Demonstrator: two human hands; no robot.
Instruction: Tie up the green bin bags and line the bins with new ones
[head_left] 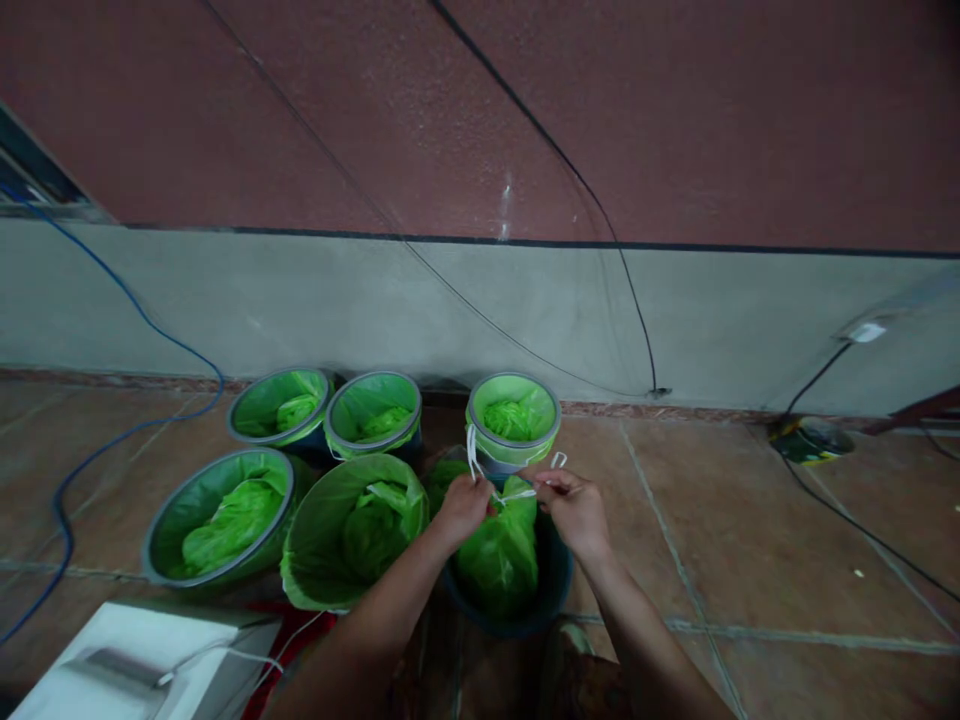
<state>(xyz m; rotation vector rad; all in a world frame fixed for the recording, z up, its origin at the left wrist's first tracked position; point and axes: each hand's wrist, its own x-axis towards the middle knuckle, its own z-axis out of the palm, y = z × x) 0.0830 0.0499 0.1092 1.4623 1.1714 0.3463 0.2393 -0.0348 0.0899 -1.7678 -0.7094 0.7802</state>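
A green plastic bag (pixel 499 565), gathered at its top, stands inside a dark bucket (pixel 559 590) in front of me. White string (pixel 517 495) runs across the bag's neck between my two hands. My left hand (pixel 463 508) is closed on the string at the left of the neck, with a loop of it sticking up above the fingers. On the right, my right hand (pixel 576 508) pinches the string between thumb and fingers, and a short end shows above it. Whether my left fingers also grip the bag's neck is hard to see.
Several bins lined with green bags stand left and behind, among them a front-left bin (pixel 161 540) and a back-right bin (pixel 551 425). A white box-shaped object (pixel 97 650) with a cord sits at lower left. A blue cable (pixel 64 500) and a black-and-yellow container (pixel 810 440) lie on the tiles.
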